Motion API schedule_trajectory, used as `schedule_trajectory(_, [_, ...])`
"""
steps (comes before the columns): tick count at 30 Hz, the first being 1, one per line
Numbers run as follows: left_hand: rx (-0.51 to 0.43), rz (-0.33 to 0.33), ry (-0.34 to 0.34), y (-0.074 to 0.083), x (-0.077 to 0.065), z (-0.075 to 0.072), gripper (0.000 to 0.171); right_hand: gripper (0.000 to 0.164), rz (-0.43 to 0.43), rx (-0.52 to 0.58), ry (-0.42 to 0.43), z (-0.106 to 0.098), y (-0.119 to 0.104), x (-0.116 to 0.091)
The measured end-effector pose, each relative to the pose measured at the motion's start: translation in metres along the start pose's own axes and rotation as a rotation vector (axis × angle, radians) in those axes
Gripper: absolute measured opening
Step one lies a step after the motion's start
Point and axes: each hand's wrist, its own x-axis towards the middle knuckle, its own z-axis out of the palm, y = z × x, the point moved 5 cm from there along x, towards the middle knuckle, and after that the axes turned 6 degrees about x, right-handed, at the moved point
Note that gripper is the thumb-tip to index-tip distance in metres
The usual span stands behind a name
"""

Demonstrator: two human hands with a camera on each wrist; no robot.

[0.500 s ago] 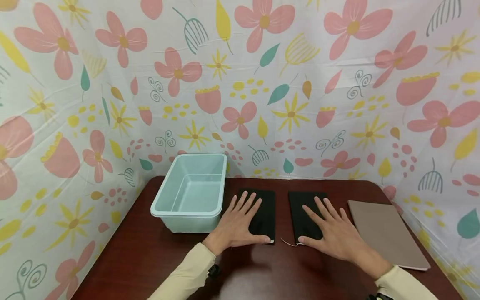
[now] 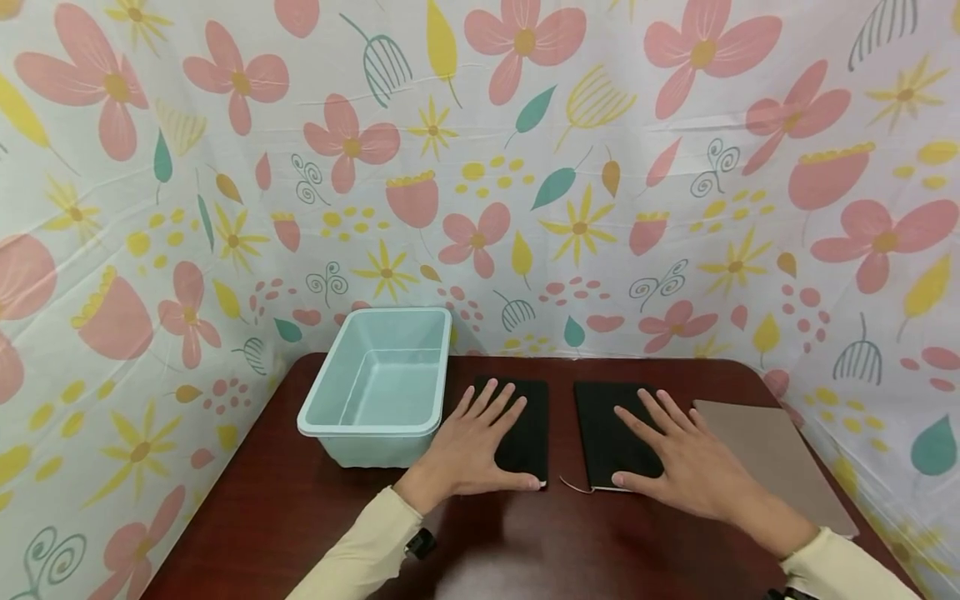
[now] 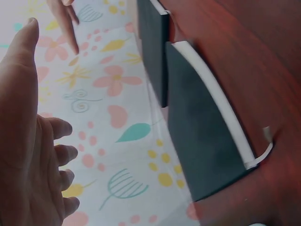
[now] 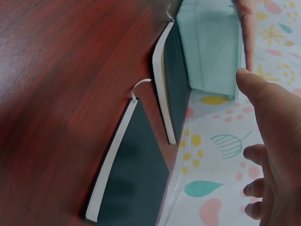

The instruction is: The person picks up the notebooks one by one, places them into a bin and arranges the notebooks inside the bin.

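Left hand lies flat, fingers spread, on the left black notebook; right hand hovers spread-fingered over the right black notebook.

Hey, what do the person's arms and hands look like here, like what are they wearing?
Both arms wear long, pale cream sleeves that end at the wrist. The left hand and right hand are bare, with no gloves or rings showing. A small dark device is strapped under the left wrist; another dark edge shows by the right sleeve.

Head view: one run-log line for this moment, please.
left hand: flat on left black notebook | right hand: flat over right black notebook | bin: empty
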Motion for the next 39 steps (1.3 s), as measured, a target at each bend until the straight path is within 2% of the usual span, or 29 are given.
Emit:
schedule_trajectory(9, [-0.057, -0.01, -0.013, -0.013, -0.019, -0.024, 0.113, 0.089, -0.065, 0.03, -0.016, -0.006, 0.005, -0.011])
schedule_trajectory(13, [-0.071, -0.014, 0.019, -0.023, -0.03, -0.034, 0.113, 0.087, -0.065, 0.048, -0.014, -0.008, 0.011, -0.017])
schedule_trajectory(18, [-0.092, -0.028, 0.054, -0.04, -0.047, -0.039, 0.11, 0.086, -0.066, 0.031, 0.012, -0.012, 0.021, -0.026])
schedule_trajectory(22, [-0.107, -0.043, 0.086, -0.057, -0.062, -0.042, 0.108, 0.085, -0.056, 0.029, 0.026, -0.01, 0.03, -0.033])
schedule_trajectory(31, [-0.113, -0.054, 0.214, -0.101, -0.096, -0.048, 0.099, 0.085, -0.033, 0.065, 0.03, -0.007, 0.049, -0.046])
schedule_trajectory(39, [-0.161, -0.119, 0.278, -0.146, -0.123, -0.038, 0.086, 0.085, 0.019, 0.088, 0.006, -0.003, 0.07, -0.055])
